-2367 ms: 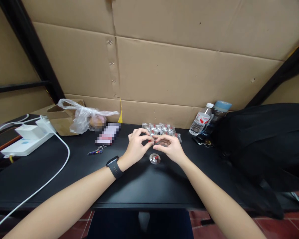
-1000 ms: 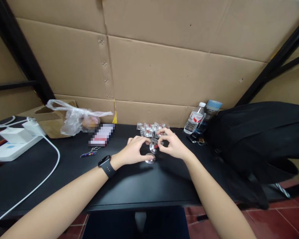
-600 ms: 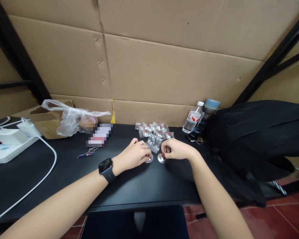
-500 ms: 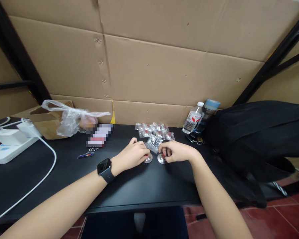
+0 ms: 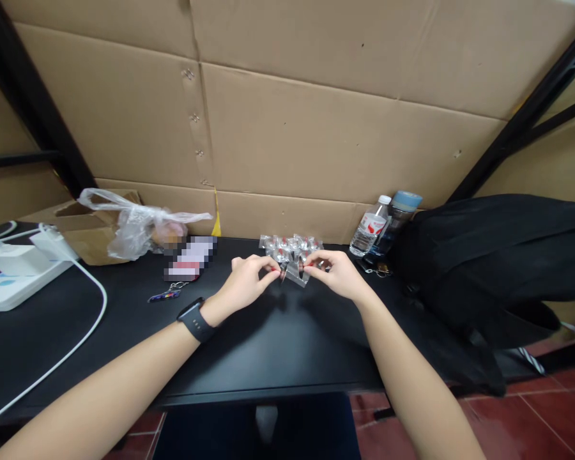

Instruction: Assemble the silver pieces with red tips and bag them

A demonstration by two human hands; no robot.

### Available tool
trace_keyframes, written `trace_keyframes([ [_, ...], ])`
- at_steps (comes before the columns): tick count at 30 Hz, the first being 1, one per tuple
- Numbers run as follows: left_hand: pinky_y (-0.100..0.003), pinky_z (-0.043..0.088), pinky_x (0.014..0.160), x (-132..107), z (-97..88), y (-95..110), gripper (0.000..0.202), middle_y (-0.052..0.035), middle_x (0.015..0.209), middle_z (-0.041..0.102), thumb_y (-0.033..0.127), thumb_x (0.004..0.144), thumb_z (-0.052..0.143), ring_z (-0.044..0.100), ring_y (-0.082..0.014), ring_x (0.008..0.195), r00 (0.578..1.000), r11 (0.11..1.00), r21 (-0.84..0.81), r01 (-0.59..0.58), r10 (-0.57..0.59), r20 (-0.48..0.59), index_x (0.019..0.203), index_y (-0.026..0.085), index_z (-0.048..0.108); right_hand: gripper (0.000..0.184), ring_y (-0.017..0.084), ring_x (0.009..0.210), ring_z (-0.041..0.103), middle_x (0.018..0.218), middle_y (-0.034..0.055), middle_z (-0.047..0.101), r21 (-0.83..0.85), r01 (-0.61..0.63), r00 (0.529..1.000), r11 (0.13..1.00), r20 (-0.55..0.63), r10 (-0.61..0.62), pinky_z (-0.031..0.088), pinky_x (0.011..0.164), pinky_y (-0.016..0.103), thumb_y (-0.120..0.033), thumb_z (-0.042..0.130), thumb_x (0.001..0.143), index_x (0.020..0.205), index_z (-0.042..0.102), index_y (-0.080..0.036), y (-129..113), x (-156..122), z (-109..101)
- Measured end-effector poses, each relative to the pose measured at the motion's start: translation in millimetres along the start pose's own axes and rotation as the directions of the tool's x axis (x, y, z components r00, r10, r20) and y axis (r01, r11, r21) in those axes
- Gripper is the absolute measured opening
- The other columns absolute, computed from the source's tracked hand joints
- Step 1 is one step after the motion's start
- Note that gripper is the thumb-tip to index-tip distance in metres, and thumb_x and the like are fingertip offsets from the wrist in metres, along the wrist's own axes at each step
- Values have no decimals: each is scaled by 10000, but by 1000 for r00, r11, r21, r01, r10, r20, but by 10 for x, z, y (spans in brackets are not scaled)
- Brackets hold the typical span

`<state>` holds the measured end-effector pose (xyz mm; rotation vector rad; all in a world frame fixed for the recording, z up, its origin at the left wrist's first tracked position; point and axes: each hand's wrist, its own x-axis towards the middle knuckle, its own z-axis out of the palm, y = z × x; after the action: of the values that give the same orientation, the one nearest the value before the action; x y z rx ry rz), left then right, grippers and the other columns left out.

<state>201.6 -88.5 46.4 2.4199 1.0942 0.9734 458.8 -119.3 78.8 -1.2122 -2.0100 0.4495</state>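
Both of my hands are raised a little above the black table (image 5: 268,345), close together. My left hand (image 5: 245,283), with a black watch on its wrist, pinches a small silver disc with a red knob (image 5: 281,272). My right hand (image 5: 334,273) pinches a second such disc (image 5: 302,266), turned on edge and facing the first. Just behind them lies a pile of small clear packets (image 5: 291,248) holding more red-and-silver pieces. One empty clear wrapper (image 5: 297,277) lies under the discs.
A water bottle (image 5: 368,232) and a blue-lidded cup (image 5: 397,217) stand at the back right beside a black bag (image 5: 489,268). At the left are a white power strip (image 5: 14,281) with a cable, a cardboard box with a plastic bag (image 5: 138,223), and a keyring (image 5: 165,295).
Half a second ago both discs rested flat on the table under my fingers. Now both hands have lifted them and turned them on edge, facing each other.
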Motion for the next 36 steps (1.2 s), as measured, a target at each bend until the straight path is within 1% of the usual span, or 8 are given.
trace_keyframes([
  [4,-367,467,906,20,-6,19,171,-5,982,771,398,936,621,691,-221,966,995,986,-151,70,-80,-61,931,264,728,235,184,680,640,885,51,759,111,-24,995,994,-94,35,521,654,316,-439,726,860,885,754,-207,30,27,157],
  [10,-349,504,925,9,70,11,148,-11,991,765,366,932,635,700,-209,973,992,966,-254,40,-69,-107,946,259,736,224,239,992,684,1075,91,706,301,30,996,953,-87,-4,589,798,349,-436,746,857,883,743,-213,22,57,440],
  [14,-348,507,933,-1,107,-7,140,-6,979,765,350,933,633,702,-204,959,990,965,-261,35,-70,-125,940,260,741,247,202,905,725,1291,100,620,507,-74,997,859,3,83,626,710,323,-432,756,847,906,706,-198,45,48,511],
  [18,-349,510,937,-2,114,-8,146,-6,980,767,353,934,635,702,-203,960,988,963,-265,40,-77,-132,944,257,744,424,188,850,746,1269,74,631,636,-149,988,757,72,134,652,673,324,-428,765,840,1216,638,-276,45,38,521],
  [23,-343,518,923,12,140,-23,141,-16,959,769,339,928,644,704,-208,959,991,949,-312,40,-78,-109,947,243,746,431,177,852,737,1255,96,636,627,-169,985,761,122,119,643,723,311,-416,753,853,1239,702,-233,-10,34,493],
  [29,-331,525,907,22,165,-46,197,-34,1010,763,379,956,610,704,-210,961,993,943,-333,-5,-34,-113,989,218,717,594,163,834,721,1307,107,631,574,-122,992,810,92,84,619,835,352,-360,870,727,1280,692,-234,19,26,501],
  [32,-376,490,1012,21,200,-102,259,-52,1190,732,396,969,582,672,-237,1125,996,972,-233,-33,14,-84,1156,232,656,556,167,809,713,1285,106,651,499,-92,995,862,16,97,614,777,334,-390,839,757,1268,684,-233,45,46,418],
  [36,-476,402,1126,17,305,-221,552,-111,1448,600,384,919,638,562,-298,1329,997,993,-117,-1,10,78,1420,232,462,514,170,789,703,1213,92,653,298,-128,986,946,-61,153,589,731,317,-440,770,818,1268,642,-229,147,66,234],
])
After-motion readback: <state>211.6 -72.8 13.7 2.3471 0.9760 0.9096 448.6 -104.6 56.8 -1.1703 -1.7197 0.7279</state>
